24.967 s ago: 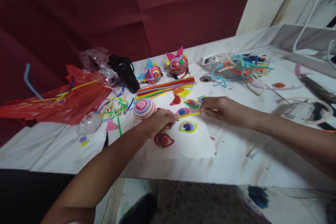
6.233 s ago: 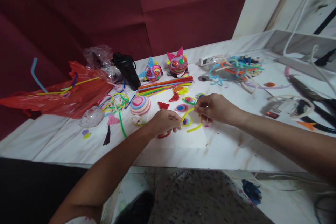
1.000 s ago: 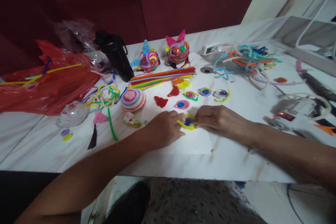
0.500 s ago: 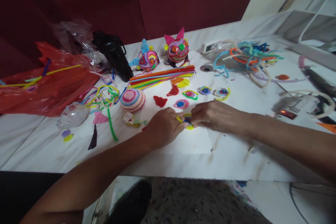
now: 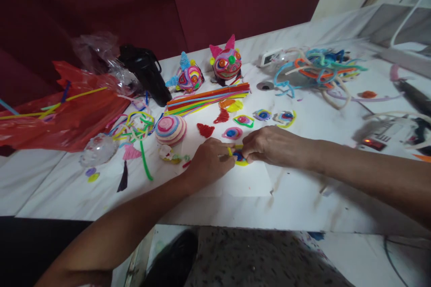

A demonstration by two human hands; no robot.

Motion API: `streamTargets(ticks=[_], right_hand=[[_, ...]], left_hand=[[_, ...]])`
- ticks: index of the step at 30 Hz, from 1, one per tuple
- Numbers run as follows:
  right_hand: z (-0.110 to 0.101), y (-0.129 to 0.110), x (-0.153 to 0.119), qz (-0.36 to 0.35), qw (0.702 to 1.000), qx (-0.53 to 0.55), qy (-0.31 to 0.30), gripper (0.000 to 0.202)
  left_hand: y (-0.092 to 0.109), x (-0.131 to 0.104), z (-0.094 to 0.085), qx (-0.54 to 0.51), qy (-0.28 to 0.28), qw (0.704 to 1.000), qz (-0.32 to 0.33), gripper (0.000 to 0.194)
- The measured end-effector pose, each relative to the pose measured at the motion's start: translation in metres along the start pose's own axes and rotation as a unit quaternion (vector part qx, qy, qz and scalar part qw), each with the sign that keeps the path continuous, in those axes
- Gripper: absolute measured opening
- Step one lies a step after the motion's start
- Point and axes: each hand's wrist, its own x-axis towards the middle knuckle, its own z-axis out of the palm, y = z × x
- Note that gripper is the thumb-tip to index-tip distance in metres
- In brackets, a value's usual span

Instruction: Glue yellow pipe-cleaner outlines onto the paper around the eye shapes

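On white paper [image 5: 247, 184] lies a blue piece with a yellow rim [image 5: 241, 157], between my two hands. My left hand [image 5: 212, 159] is closed, its fingers pinching the yellow strip [image 5: 230, 151] at the piece's left side. From the right, my right hand [image 5: 266, 144] presses its closed fingertips on the piece's right edge and partly hides it. Just above lie a pink-rimmed eye shape [image 5: 232, 133], a green-rimmed one [image 5: 243, 120] and red fuzzy pieces [image 5: 205, 130].
Behind are bundled colored stems [image 5: 208, 98], two decorated heads [image 5: 227, 63] and a black bottle [image 5: 146, 74]. A striped dome [image 5: 170, 130], tangled stems [image 5: 134, 125] and red plastic [image 5: 67, 121] lie left. At right are more tangled stems [image 5: 323, 69] and a power strip [image 5: 387, 132].
The camera view has shifted slightly. The yellow strip at my left fingertips now points more upright, and more of the blue piece shows between my hands.
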Motion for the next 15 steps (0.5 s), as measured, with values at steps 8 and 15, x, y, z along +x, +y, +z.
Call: streamTargets(ticks=[8, 15], right_hand=[[0.0033, 0.0020, 0.0003, 0.006, 1.000, 0.004, 0.015, 0.018], [0.0044, 0.0045, 0.0002, 0.003, 0.999, 0.024, 0.021, 0.019]], left_hand=[[0.0052, 0.0004, -0.0039, -0.046, 0.000, 0.994, -0.098, 0.030], [0.0031, -0.0012, -0.0040, -0.033, -0.007, 0.995, -0.089, 0.033]])
